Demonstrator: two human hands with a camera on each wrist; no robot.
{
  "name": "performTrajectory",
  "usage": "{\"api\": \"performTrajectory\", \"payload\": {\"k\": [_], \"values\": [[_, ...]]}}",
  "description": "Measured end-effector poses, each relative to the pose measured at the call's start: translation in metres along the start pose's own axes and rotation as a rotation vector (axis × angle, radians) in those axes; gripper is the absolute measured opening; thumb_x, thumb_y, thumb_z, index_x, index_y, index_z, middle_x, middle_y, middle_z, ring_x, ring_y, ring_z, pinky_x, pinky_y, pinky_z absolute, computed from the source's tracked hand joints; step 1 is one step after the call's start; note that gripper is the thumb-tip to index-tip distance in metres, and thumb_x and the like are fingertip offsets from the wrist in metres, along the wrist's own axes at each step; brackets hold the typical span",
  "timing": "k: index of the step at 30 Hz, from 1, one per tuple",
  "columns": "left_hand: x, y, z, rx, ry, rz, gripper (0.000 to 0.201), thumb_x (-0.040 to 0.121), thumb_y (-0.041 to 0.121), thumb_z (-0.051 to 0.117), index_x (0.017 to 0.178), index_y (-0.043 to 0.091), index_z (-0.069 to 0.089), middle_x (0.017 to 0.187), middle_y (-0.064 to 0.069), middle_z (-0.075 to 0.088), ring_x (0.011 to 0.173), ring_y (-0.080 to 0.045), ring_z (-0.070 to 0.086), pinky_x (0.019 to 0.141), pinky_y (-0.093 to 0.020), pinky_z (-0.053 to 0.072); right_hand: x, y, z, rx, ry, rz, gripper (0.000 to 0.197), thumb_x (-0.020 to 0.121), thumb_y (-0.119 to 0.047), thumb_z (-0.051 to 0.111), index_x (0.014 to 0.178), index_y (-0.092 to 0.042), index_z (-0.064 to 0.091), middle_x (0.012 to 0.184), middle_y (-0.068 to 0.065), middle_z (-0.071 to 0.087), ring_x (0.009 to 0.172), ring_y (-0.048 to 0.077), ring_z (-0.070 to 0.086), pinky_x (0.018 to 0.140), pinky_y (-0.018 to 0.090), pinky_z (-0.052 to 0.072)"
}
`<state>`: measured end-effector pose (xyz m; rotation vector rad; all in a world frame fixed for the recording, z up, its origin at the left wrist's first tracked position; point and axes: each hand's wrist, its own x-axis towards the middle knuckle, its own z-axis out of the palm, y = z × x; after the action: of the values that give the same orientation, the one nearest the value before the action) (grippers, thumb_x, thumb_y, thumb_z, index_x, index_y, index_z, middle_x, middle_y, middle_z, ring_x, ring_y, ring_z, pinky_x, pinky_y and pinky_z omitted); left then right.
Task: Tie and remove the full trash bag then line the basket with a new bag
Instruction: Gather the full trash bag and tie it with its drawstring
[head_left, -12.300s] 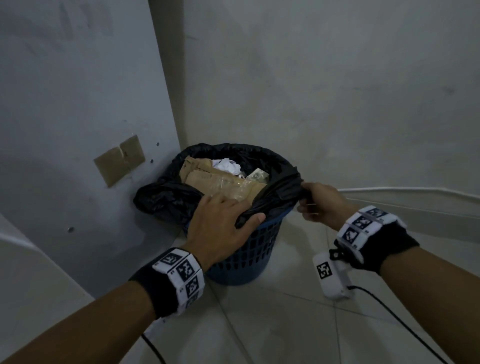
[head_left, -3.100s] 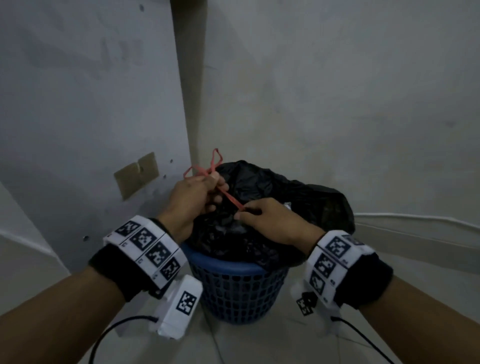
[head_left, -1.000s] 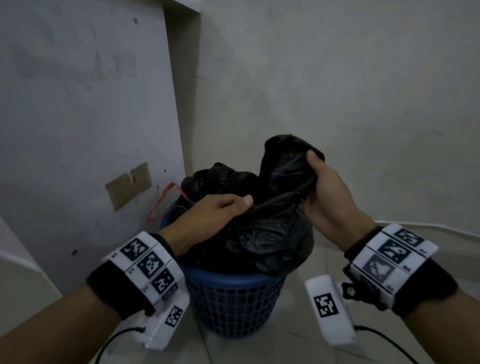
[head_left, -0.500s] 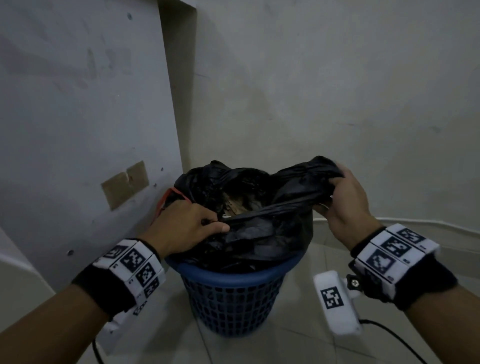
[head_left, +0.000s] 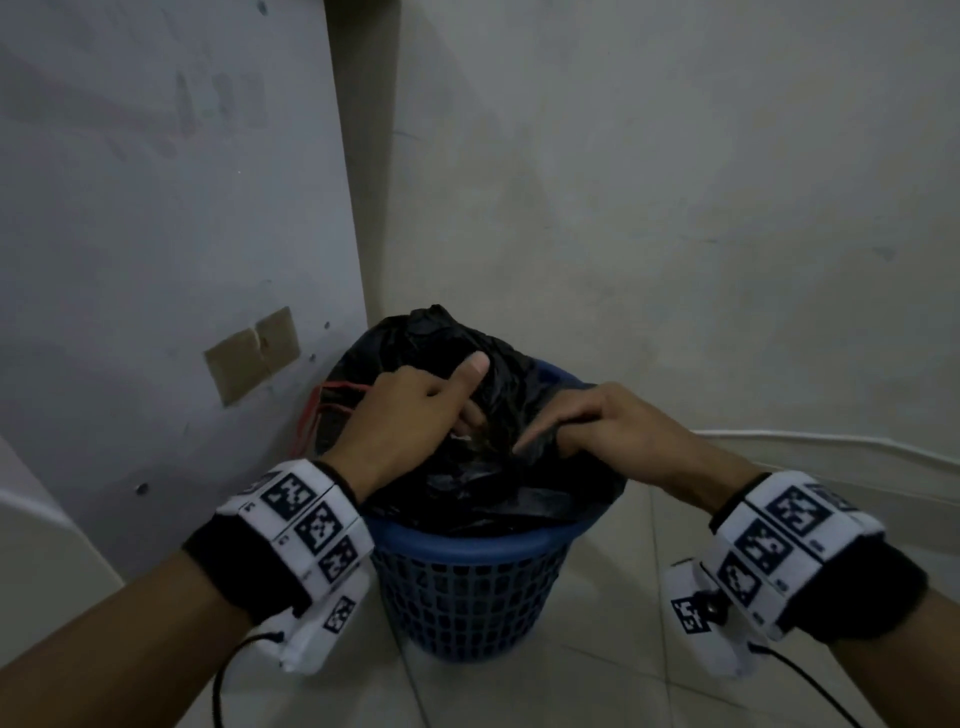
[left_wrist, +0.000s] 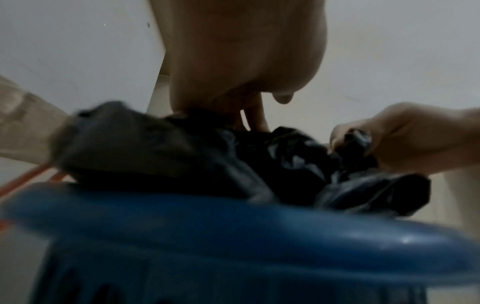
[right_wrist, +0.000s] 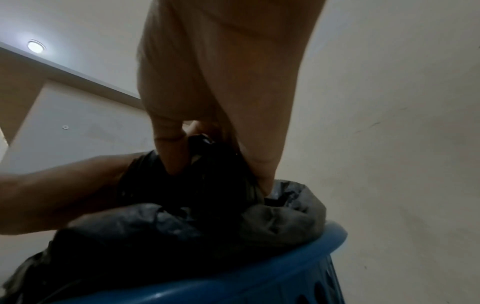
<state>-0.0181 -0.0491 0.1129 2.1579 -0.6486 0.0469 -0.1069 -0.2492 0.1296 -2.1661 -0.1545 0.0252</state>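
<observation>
A full black trash bag (head_left: 498, 483) sits in a blue perforated basket (head_left: 467, 587) in the room's corner. Over its top, my left hand (head_left: 415, 410) grips a bunched flap of the bag with the thumb raised. My right hand (head_left: 587, 421) pinches another bunch of black plastic, index finger pointing toward the left hand. In the left wrist view the right hand (left_wrist: 384, 139) holds a twisted bit of bag (left_wrist: 355, 142). The right wrist view shows my fingers (right_wrist: 171, 148) dug into the bag (right_wrist: 182, 222). A red drawstring (head_left: 317, 410) hangs at the basket's left rim.
The basket stands on pale floor tiles (head_left: 597, 691) in a corner between two light walls. A brown taped patch (head_left: 254, 353) is on the left wall. A white baseboard (head_left: 831, 447) runs along the right. Cables trail from both wrist units.
Both hands have come together over the middle of the bag. The right hand brought its flap in from the right rim; the left hand moved up and gripped another flap.
</observation>
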Motion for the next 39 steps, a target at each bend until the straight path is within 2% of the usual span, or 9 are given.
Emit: {"api": "performTrajectory", "payload": {"k": [6, 10, 12, 14, 18, 24, 29, 35, 39], "values": [[0.007, -0.001, 0.020, 0.278, -0.198, -0.116, 0.076, 0.073, 0.083, 0.037, 0.086, 0.019, 0.077, 0.080, 0.003, 0.074, 0.079, -0.016, 0.068, 0.082, -0.038, 0.056, -0.002, -0.002, 0.011, -0.059, -0.136, -0.021, 0.032, 0.073, -0.010, 0.053, 0.076, -0.029, 0.079, 0.100, -0.010, 0.068, 0.099, 0.022, 0.061, 0.094, 0.045, 0.048], [0.007, -0.002, 0.031, 0.359, -0.189, -0.171, 0.060, 0.079, 0.074, 0.045, 0.073, 0.018, 0.067, 0.079, 0.002, 0.068, 0.079, -0.020, 0.064, 0.079, -0.034, 0.053, -0.007, -0.001, 0.011, 0.092, -0.085, -0.043, 0.032, 0.073, -0.004, 0.050, 0.072, -0.016, 0.079, 0.095, -0.004, 0.072, 0.097, 0.019, 0.063, 0.085, 0.024, 0.048], [0.009, 0.002, 0.032, 0.188, -0.184, -0.166, 0.046, 0.087, 0.054, 0.057, 0.065, 0.015, 0.059, 0.072, -0.002, 0.063, 0.074, -0.021, 0.061, 0.073, -0.030, 0.049, -0.009, -0.002, 0.010, 0.105, -0.070, -0.060, 0.030, 0.084, -0.005, 0.050, 0.071, -0.013, 0.076, 0.091, -0.002, 0.073, 0.092, 0.013, 0.065, 0.086, 0.021, 0.048], [0.011, 0.011, 0.028, -0.238, -0.121, -0.229, 0.033, 0.093, 0.035, 0.059, 0.069, 0.013, 0.057, 0.073, -0.005, 0.060, 0.073, -0.021, 0.058, 0.068, -0.027, 0.045, -0.010, -0.004, 0.010, 0.061, -0.019, -0.038, 0.036, 0.093, -0.034, 0.057, 0.071, -0.008, 0.068, 0.082, -0.002, 0.069, 0.080, 0.007, 0.063, 0.078, 0.017, 0.047], [0.014, 0.028, 0.010, -1.124, -0.080, -0.474, 0.024, 0.099, 0.026, 0.050, 0.108, 0.007, 0.062, 0.104, -0.009, 0.066, 0.089, -0.022, 0.063, 0.075, -0.031, 0.054, -0.010, 0.001, 0.015, -0.132, 0.039, 0.075, 0.055, 0.076, -0.068, 0.054, 0.082, -0.014, 0.047, 0.076, -0.002, 0.049, 0.067, 0.010, 0.048, 0.064, 0.024, 0.037], [0.014, 0.021, -0.017, -1.203, 0.091, -0.399, 0.030, 0.095, 0.024, 0.058, 0.120, 0.008, 0.061, 0.113, -0.006, 0.067, 0.100, -0.019, 0.064, 0.072, -0.029, 0.057, 0.002, 0.013, 0.017, -0.252, 0.152, 0.112, 0.039, 0.087, -0.056, 0.058, 0.115, -0.029, 0.051, 0.103, -0.009, 0.060, 0.090, 0.012, 0.062, 0.074, 0.031, 0.051], [0.010, 0.011, -0.032, -1.256, 0.093, -0.338, 0.032, 0.096, 0.020, 0.055, 0.125, 0.006, 0.056, 0.119, -0.007, 0.066, 0.101, -0.019, 0.065, 0.069, -0.026, 0.059, 0.006, 0.016, 0.008, 0.216, 0.200, 0.205, 0.029, 0.096, -0.038, 0.055, 0.099, -0.015, 0.071, 0.098, 0.002, 0.074, 0.090, 0.021, 0.071, 0.088, 0.041, 0.055], [0.013, 0.015, -0.037, -1.266, 0.098, -0.177, 0.013, 0.096, 0.003, 0.049, 0.105, 0.007, 0.059, 0.097, -0.005, 0.069, 0.077, -0.011, 0.071, 0.070, -0.021, 0.058, 0.006, 0.014, -0.003, 0.617, 0.188, 0.155, 0.036, 0.076, -0.039, 0.071, 0.091, -0.008, 0.063, 0.099, 0.013, 0.068, 0.088, 0.026, 0.067, 0.080, 0.033, 0.055], [0.019, 0.023, -0.034, -1.204, 0.225, -0.189, 0.005, 0.094, 0.008, 0.056, 0.094, 0.013, 0.058, 0.090, -0.003, 0.065, 0.071, -0.011, 0.066, 0.056, -0.018, 0.054, 0.002, 0.008, -0.004, 0.905, 0.103, 0.171, 0.051, 0.093, -0.040, 0.051, 0.129, -0.005, 0.059, 0.128, 0.015, 0.064, 0.119, 0.032, 0.060, 0.102, 0.041, 0.048]]}}
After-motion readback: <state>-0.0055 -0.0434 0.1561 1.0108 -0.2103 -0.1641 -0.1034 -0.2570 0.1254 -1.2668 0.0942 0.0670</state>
